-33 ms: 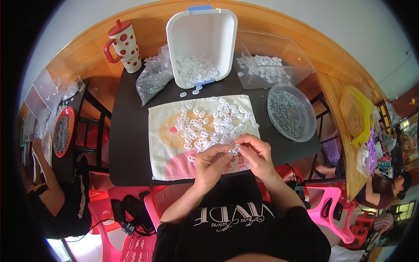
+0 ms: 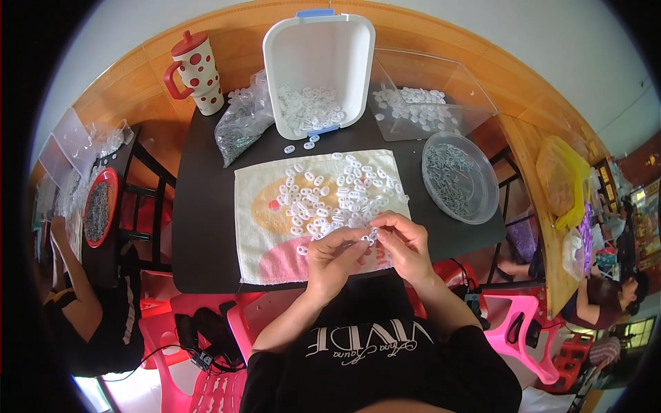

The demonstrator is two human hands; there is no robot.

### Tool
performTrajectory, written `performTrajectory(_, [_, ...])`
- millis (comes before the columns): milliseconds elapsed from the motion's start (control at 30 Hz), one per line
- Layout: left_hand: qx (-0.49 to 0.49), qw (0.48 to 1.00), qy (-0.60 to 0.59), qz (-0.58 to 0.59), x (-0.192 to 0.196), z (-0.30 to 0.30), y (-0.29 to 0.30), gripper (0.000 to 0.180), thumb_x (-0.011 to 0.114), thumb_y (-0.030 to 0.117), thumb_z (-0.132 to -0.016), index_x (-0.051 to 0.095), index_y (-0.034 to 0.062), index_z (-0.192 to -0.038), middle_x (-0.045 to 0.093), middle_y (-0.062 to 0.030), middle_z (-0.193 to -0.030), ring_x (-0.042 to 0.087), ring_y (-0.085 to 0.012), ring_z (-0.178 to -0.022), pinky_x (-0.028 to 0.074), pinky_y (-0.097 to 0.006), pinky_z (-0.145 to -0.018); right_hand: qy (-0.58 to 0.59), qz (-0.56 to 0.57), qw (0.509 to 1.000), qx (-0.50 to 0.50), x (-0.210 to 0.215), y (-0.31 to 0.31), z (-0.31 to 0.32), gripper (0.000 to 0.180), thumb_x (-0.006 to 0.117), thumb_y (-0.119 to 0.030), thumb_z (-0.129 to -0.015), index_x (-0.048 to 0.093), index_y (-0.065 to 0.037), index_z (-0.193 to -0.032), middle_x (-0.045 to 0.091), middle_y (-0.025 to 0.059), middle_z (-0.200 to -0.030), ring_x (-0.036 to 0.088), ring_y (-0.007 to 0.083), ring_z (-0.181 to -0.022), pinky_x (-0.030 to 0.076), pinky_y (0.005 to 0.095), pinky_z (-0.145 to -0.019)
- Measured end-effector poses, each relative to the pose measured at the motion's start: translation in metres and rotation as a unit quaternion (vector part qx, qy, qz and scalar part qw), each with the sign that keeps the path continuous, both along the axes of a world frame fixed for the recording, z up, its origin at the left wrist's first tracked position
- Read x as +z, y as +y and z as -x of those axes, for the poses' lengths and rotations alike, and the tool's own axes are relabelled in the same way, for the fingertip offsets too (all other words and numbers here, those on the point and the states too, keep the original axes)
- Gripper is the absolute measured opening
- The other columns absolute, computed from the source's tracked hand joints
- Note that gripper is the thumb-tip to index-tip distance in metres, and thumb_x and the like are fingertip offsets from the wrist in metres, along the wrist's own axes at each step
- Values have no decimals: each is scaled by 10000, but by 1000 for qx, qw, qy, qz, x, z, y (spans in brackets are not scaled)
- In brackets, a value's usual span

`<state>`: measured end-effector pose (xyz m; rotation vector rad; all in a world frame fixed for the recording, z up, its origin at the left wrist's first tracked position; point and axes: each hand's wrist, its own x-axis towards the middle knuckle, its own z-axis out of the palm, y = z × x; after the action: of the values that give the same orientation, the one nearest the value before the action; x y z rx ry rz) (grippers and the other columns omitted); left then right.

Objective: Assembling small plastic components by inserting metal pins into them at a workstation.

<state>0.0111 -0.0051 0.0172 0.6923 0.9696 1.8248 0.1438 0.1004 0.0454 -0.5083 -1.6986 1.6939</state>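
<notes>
left hand [image 2: 328, 260] and right hand [image 2: 409, 252]: fingers [image 2: 348, 237] grasp one small white piece [image 2: 372, 237] between them (similar pieces [image 2: 353, 204] lie scattered, far side, on the towel [image 2: 249, 193]).

Orange-brown panelling [image 2: 241, 41] lines the pale wall [image 2: 585, 65] behind this dark table [image 2: 200, 227]. Pink plastic chairs [image 2: 237, 330] stand close by. A bright window [image 2: 639, 334] glows off to the right.

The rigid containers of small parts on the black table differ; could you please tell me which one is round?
The clear tub of small grey parts, nearest the right hand; the white bin and clear box are rectangular.
</notes>
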Motion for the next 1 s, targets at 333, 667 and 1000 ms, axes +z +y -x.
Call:
performTrajectory(333, [13,998,63,-5,7,0,-5,225,627,-81,-920,698,-28,-1126,687,-77,-924,642,-94,-729,503,-207,-616,-61,-237,969,24,26,12,-4,180,572,61,-929,684,50,-1069,623,89,-937,562,139,-805,432,249,-712])
performTrajectory(667, [22,998,57,5,6,-3,-5,267,618,-86,-926,673,-27,-1181,692,-80,-952,660,-110,-773,536,-224,-628,-62,-203,976,42,24,12,-3,112,621,68,-885,648,62,-994,639,106,-895,613,176,-790,491,291,-779])
performTrajectory(1000, [46,996,81,4,-4,-8,-5,292,650,-103,-901,676,-6,-1175,700,-76,-946,663,-112,-756,557,-232,-614,-31,-159,986,24,14,5,0,52,628,79,-896,644,56,-940,651,79,-881,597,127,-800,452,336,-956])
